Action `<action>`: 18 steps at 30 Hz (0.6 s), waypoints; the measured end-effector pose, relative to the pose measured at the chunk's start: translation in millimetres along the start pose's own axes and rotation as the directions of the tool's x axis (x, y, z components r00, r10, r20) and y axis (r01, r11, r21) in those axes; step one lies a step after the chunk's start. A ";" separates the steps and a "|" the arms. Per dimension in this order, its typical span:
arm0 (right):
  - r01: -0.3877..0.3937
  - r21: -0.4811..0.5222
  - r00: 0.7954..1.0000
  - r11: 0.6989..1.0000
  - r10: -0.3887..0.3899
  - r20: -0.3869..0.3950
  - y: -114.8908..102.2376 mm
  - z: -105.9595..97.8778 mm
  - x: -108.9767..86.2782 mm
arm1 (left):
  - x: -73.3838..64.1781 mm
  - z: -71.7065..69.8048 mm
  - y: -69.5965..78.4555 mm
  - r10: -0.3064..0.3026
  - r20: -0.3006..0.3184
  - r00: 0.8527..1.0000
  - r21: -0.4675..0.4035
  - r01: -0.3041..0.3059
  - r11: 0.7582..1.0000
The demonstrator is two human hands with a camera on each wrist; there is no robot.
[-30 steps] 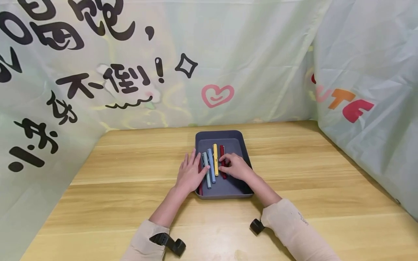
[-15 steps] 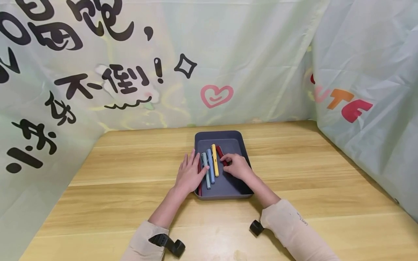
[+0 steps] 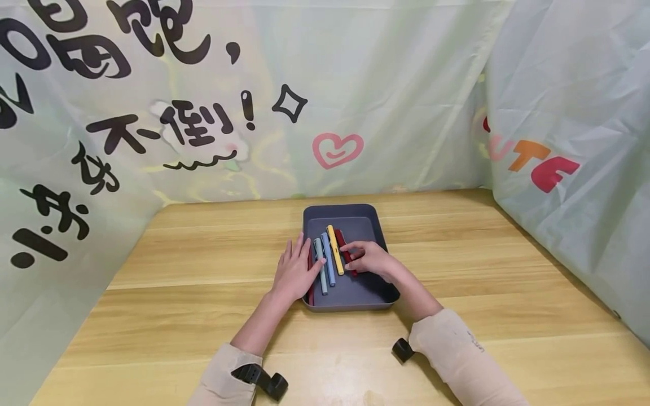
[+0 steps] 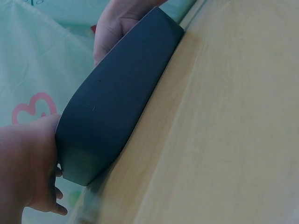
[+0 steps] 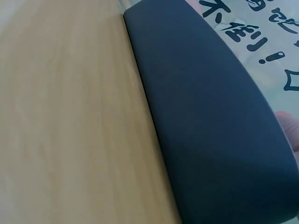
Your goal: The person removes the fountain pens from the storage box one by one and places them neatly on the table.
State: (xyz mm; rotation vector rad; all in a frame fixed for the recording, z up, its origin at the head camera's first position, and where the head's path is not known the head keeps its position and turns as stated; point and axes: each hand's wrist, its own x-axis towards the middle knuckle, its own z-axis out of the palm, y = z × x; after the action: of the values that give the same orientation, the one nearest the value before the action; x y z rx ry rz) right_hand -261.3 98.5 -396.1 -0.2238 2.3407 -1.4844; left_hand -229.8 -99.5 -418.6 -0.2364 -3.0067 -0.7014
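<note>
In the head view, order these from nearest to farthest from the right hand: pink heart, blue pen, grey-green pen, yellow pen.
From the right hand:
1. Yellow pen, just to its left.
2. Blue pen, next leftward.
3. Grey-green pen, leftmost of these three.
4. Pink heart, beyond, up on the backdrop.

On the back cloth [image 3: 406, 84], black Chinese characters [image 3: 167, 127] read "不倒!"; on the right cloth [image 3: 584, 101], coloured letters [image 3: 530, 159] show "UTE". The print on the right sleeve [image 3: 454, 349] is too small.
</note>
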 end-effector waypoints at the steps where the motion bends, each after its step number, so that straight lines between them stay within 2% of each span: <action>1: -0.006 0.013 1.000 1.000 0.006 0.011 -0.3 -0.5 -0.3 | 0.2 0.0 -0.1 -0.003 0.003 1.000 0.000 0.003 1.000; 4: -0.013 0.023 1.000 1.000 0.012 0.023 -0.6 -1.2 -0.5 | 0.5 0.4 -0.7 0.000 0.005 1.000 0.002 0.000 1.000; 18: 0.023 -0.026 0.999 0.999 -0.023 -0.028 -4.2 -2.6 -2.6 | 1.2 -0.1 -1.3 0.012 -0.001 1.000 0.000 -0.012 1.000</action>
State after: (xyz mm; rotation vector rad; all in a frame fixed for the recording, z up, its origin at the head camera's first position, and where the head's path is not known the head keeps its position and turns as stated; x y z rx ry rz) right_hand -260.2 99.7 -390.7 -0.2388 2.3887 -1.4778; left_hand -231.2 -100.6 -419.0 -0.2543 -3.0021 -0.6998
